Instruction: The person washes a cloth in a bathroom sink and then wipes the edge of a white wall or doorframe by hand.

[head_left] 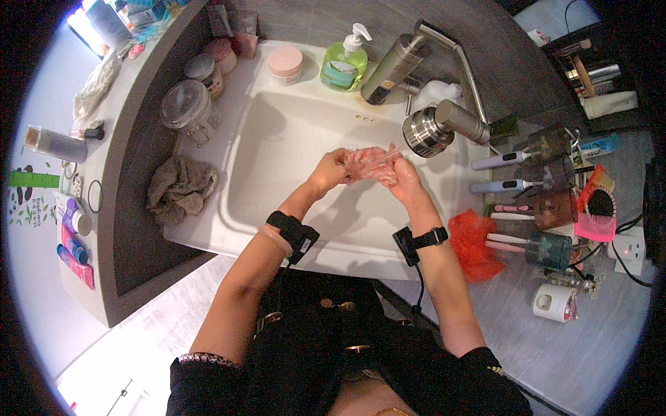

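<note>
Over the white sink basin (270, 139), my two hands hold a wet, crumpled pink-and-white cloth (370, 166) between them. My left hand (329, 171) is closed on its left end, with the fingertips pinching the fabric. The other end is gripped by my right hand (408, 178), whose skin looks wet. Just above and to the right of the cloth hangs the round silver faucet head (427, 133). A thin pale streak, seemingly water, runs between the faucet head and the cloth. The cloth's exact kind cannot be made out.
A green soap pump bottle (343, 66) and a pink-lidded jar (285, 66) stand on the back rim. Left are a clear lidded jar (187, 107) and a grey towel (182, 187). An orange-red mesh sponge (474, 246) and electric toothbrushes (498, 161) lie right.
</note>
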{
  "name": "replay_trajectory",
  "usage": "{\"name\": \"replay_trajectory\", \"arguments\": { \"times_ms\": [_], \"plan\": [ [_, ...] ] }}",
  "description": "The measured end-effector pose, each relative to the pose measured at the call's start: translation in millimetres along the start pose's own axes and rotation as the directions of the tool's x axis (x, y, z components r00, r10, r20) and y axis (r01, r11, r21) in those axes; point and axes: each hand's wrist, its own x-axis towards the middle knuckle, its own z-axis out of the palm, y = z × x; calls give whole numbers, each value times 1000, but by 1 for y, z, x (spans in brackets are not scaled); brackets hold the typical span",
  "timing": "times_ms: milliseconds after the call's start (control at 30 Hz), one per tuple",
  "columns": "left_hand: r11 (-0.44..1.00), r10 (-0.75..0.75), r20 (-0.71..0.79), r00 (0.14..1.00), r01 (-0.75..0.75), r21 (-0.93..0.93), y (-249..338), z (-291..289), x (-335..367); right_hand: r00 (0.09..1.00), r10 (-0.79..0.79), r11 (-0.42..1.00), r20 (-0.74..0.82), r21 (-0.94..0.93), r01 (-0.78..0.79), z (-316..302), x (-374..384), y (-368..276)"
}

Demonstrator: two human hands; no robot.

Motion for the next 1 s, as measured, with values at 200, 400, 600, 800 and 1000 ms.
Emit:
{"name": "replay_trajectory", "arguments": {
  "times_ms": [200,400,600,800,1000],
  "plan": [
    [987,158,-171,973,-150,61,10,29,-1,999,-28,992,-24,119,31,-12,19,24],
    [816,463,-289,838,-275,509,20,63,-13,976,37,936,-213,351,42,33,13,14],
    [566,487,-283,826,-51,823,37,69,-12,986,39,931,162,352,-95,-7,44,39],
    [461,574,-332,748,39,887,28,63,-1,998,12,967,-65,256,5,32,16,30],
    [689,323,-328,888,17,725,-29,6,23,988,95,977,121,-202,-69,22,-12,3]
  ]
}}
